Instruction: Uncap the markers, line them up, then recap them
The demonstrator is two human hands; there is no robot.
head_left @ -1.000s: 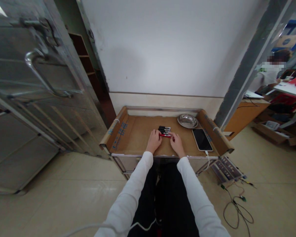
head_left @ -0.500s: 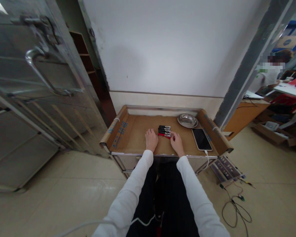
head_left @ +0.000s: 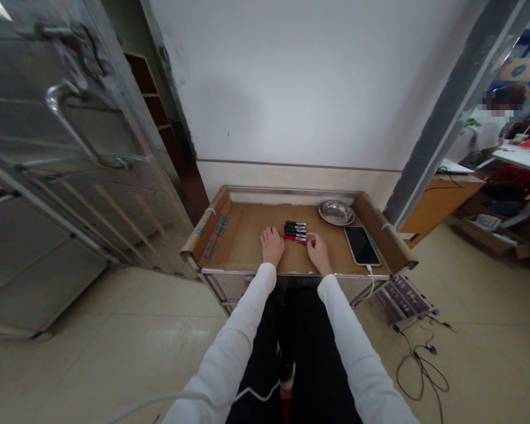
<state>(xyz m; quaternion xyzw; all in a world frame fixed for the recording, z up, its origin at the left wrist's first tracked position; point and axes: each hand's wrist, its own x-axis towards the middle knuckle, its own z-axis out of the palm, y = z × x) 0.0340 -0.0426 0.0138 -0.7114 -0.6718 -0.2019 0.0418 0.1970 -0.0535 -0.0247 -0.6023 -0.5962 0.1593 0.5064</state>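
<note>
Cardboard-lined cart (head_left: 242, 238) against white wall.
Our left hand (head_left: 272, 246) lies flat, fingers spread; right hand (head_left: 318, 252) pinches the red pen (head_left: 295, 238). Bowl (head_left: 336, 212), phone (head_left: 361, 245) rightward; open floor leftward.

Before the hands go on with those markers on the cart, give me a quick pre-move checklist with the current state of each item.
1. Markers grouped in one row on the cart's cardboard liner: ok.
2. Right hand at the row's right end, fingertips on the red marker: ok; a closed grip on it: cannot tell.
3. Left hand resting flat beside the row's left end, holding nothing: ok.
4. Phone apart from the hands, its cable hanging over the front edge: ok.
5. Metal dish at the back right, apart from the markers: ok.
6. Marker caps all seated: cannot tell, too small.
</note>
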